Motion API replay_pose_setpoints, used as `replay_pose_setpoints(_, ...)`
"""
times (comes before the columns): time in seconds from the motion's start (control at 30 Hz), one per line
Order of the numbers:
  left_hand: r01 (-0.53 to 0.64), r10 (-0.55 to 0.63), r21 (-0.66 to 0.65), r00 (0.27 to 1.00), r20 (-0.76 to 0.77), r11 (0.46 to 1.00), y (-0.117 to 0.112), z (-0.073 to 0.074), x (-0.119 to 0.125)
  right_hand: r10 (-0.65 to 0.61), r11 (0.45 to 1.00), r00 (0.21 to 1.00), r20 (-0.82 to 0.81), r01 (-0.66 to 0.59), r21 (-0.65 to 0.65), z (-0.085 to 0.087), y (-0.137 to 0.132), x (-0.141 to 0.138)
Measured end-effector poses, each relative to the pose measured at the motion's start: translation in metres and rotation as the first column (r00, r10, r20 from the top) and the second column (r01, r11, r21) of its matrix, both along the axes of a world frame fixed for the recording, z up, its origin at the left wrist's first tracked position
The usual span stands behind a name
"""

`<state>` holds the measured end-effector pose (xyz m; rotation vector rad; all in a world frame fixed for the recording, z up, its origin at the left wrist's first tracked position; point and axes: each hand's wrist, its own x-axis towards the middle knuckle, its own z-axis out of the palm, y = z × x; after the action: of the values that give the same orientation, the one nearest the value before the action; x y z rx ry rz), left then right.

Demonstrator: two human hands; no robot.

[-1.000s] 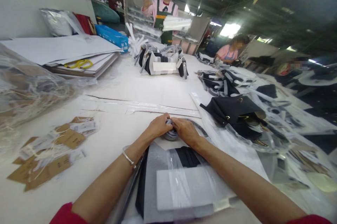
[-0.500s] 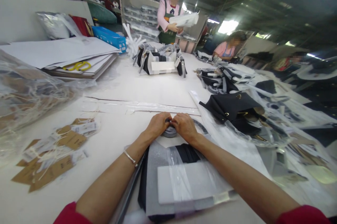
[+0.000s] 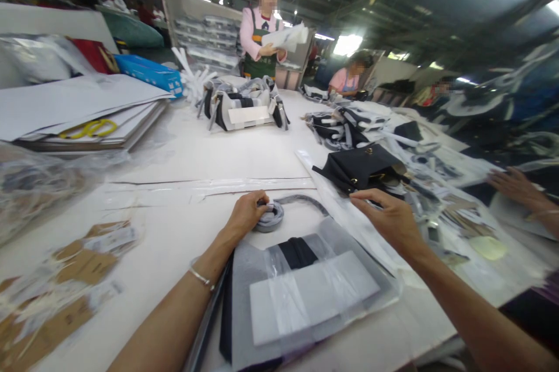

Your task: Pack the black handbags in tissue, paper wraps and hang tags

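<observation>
In front of me lies a dark bag (image 3: 298, 252) wrapped in whitish-grey sheeting, with a flat white piece (image 3: 312, 296) held on it under clear film. A long strap in grey wrapping arcs from its top and ends in a coil (image 3: 271, 220). My left hand (image 3: 247, 212) is closed on the coil's upper left side. My right hand (image 3: 391, 218) is raised right of the wrapped bag, thumb and forefinger drawn together in a pinch. Whatever is between those fingertips, if anything, is too small to make out. A black handbag (image 3: 362, 165) lies just behind it.
Brown tags (image 3: 85, 264) with strings lie at left, below paper sheets (image 3: 78, 101) and yellow-handled scissors (image 3: 89, 128). Another wrapped bag (image 3: 247, 107) stands farther back. A co-worker's hand (image 3: 517, 188) reaches in at right; a person (image 3: 262, 40) stands behind the table holding a white package.
My right hand has left the coil and moved right, while my left hand stays at it. The view has turned right, and a co-worker's hand has come into view at right.
</observation>
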<state>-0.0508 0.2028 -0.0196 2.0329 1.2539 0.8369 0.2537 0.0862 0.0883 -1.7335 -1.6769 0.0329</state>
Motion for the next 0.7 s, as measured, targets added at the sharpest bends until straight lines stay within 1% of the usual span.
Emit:
replay_pose_setpoints(0.03,0.009,-0.009,-0.003,1.0,0.008,1.0,0.0,0.001,0.0,-0.124,0.992,0.992,-0.013,0.124,0.008,0.002,-0.015,0.028)
replay_pose_setpoints(0.07,0.017,-0.017,-0.008,1.0,0.015,1.0,0.0,0.003,0.0,-0.245,0.969,0.969,-0.043,0.245,0.004,0.002,-0.031,0.056)
replay_pose_setpoints(0.13,0.028,-0.028,-0.016,0.999,0.023,0.999,0.002,0.003,-0.001,-0.454,0.89,0.878,-0.152,0.453,-0.042,0.001,-0.063,0.111)
replay_pose_setpoints(0.2,-0.016,0.014,-0.058,1.0,-0.019,0.998,0.007,0.002,0.0,-0.6,0.797,0.756,-0.26,0.593,-0.115,-0.002,-0.094,0.157)
replay_pose_setpoints(0.23,-0.027,0.024,-0.067,0.999,-0.041,0.997,0.009,0.002,0.001,-0.646,0.759,0.702,-0.298,0.634,-0.151,-0.005,-0.107,0.175)
replay_pose_setpoints(0.27,-0.039,0.035,-0.073,0.998,-0.059,0.997,0.011,0.002,0.001,-0.676,0.731,0.661,-0.327,0.656,-0.187,-0.008,-0.118,0.189)
replay_pose_setpoints(0.3,-0.049,0.044,-0.07,0.997,-0.071,0.996,0.012,0.002,0.002,-0.69,0.718,0.632,-0.353,0.658,-0.226,-0.012,-0.127,0.2)
replay_pose_setpoints(0.33,-0.059,0.054,-0.062,0.995,-0.079,0.996,0.012,0.003,0.002,-0.691,0.718,0.614,-0.382,0.642,-0.268,-0.016,-0.133,0.207)
replay_pose_setpoints(0.4,-0.082,0.078,-0.043,0.993,-0.092,0.996,0.011,0.005,0.003,-0.666,0.744,0.584,-0.464,0.563,-0.359,-0.025,-0.137,0.214)
replay_pose_setpoints(0.47,-0.105,0.099,-0.044,0.988,-0.117,0.993,0.009,0.008,0.003,-0.622,0.783,0.56,-0.547,0.455,-0.424,-0.033,-0.133,0.215)
replay_pose_setpoints(0.53,-0.115,0.107,-0.053,0.985,-0.133,0.992,0.008,0.01,0.004,-0.583,0.812,0.538,-0.608,0.37,-0.451,-0.038,-0.126,0.214)
replay_pose_setpoints(0.57,-0.114,0.105,-0.058,0.985,-0.137,0.992,0.008,0.011,0.004,-0.571,0.82,0.529,-0.628,0.346,-0.455,-0.039,-0.122,0.213)
replay_pose_setpoints(0.63,-0.111,0.101,-0.062,0.985,-0.141,0.992,0.008,0.012,0.004,-0.563,0.826,0.512,-0.648,0.337,-0.451,-0.04,-0.114,0.212)
replay_pose_setpoints(0.7,-0.114,0.103,-0.068,0.984,-0.147,0.991,0.007,0.013,0.004,-0.566,0.824,0.501,-0.655,0.367,-0.431,-0.039,-0.108,0.212)
